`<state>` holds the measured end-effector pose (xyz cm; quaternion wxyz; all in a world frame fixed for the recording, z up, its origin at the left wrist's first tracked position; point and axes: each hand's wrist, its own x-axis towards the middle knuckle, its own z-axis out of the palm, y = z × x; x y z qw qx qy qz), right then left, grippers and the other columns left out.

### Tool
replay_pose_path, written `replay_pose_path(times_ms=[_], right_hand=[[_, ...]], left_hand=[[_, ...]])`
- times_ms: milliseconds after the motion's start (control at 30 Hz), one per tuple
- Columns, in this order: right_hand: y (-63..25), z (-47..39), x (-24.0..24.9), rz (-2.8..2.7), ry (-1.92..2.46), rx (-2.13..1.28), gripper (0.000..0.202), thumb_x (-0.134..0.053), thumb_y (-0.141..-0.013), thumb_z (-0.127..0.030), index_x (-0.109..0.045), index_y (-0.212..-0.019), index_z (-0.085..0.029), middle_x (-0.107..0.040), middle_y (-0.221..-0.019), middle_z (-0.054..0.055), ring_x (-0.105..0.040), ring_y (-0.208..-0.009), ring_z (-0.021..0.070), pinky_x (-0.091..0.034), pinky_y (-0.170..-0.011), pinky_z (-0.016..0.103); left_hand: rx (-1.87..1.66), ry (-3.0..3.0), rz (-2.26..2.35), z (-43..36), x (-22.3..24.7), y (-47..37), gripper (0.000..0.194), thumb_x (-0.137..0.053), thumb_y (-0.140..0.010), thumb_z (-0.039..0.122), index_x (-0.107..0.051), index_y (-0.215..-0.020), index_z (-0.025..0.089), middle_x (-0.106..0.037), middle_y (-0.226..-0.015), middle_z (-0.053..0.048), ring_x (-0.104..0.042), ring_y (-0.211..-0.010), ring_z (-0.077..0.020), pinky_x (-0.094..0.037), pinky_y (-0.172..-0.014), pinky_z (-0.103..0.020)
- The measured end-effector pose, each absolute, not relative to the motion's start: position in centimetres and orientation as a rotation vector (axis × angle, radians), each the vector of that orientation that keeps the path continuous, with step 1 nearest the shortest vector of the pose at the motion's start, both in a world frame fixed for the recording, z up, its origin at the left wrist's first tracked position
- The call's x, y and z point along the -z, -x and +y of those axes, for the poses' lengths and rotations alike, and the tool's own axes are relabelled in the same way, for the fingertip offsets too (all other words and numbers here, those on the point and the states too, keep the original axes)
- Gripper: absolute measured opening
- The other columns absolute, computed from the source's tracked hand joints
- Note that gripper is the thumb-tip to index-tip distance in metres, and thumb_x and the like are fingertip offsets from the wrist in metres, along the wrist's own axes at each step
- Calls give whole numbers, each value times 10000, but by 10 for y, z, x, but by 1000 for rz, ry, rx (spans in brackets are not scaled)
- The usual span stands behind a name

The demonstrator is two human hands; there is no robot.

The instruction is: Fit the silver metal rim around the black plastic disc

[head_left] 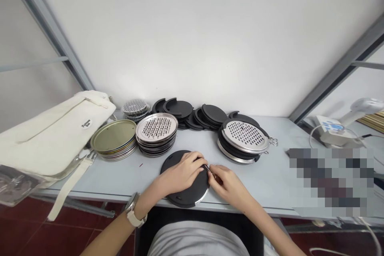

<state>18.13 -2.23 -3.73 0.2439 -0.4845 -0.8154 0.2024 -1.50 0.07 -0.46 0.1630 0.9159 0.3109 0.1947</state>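
A round black disc (192, 188) with a silver rim along its right side lies near the table's front edge. My left hand (187, 170) rests on top of it, palm down, fingers bent together over its upper right edge. At that same edge my right hand (225, 184) pinches a small thin metal piece (210, 170), whose exact kind is mostly hidden by the fingers. Behind to the right stands a stack of black discs and perforated metal grater plates (246, 136), with a wire clip (274, 141) sticking out at its right side.
Stacked grater plates (157, 128) and olive-green metal discs (114, 136) stand at the left. Smaller grater discs (135, 107) and loose black discs (213, 114) lie along the wall. A cream bag (60, 136) is at far left, a white device (333, 130) at far right.
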Motion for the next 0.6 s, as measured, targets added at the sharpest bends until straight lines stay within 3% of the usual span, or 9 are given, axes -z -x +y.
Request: replay_pose_path(times_ms=[400,600], right_hand=[[-181,-23,37,-2147,1304,-652,274,-350,-948,-289,-327,-685,-213,-414,-616,-39,-406,-585,123,-283,-563,250],[-183,-20,41,-2064,1331,-806,313,-354,-947,-350,-294,-671,-216,-313,-576,-64,-310,-535,106,-246,-515,241]], left_hand=[[-552,-2657,869,1,4,15,301,-378,-959,124,-468,-1237,194,-495,-1224,-92,-455,-1187,-203,-375,-1030,-371],[-563,-2625,873,0,5,15,327,-363,-967,151,-412,-1288,197,-501,-1258,-91,-440,-1221,-206,-369,-1048,-387]])
